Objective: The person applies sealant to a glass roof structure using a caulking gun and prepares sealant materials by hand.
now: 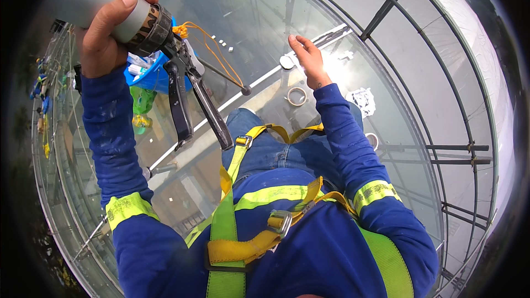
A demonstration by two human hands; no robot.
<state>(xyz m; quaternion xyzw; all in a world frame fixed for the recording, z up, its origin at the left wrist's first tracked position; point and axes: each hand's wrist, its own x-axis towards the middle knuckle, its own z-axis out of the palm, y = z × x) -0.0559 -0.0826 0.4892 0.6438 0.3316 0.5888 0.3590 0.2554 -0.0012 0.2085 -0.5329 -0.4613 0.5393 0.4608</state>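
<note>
My left hand (105,30) is wrapped round the grey barrel of a caulking gun (102,3), raised at the upper left. Its black handle and trigger hang down toward my lap, and a plunger rod runs out toward the right. My right hand (309,62) hovers over the glass near a white joint strip (326,38), fingers partly stretched and nothing visible in them. Just left of those fingers is a small round white piece (286,62). A roll of tape (296,96) lies on the glass below my right hand.
A blue bucket (157,77) holding bottles stands behind the gun, beside a green plastic item (142,99). Crumpled white paper (361,102) lies on the right. Curved metal pipes (425,36) edge the glass roof. An orange cord (218,58) hangs near the rod.
</note>
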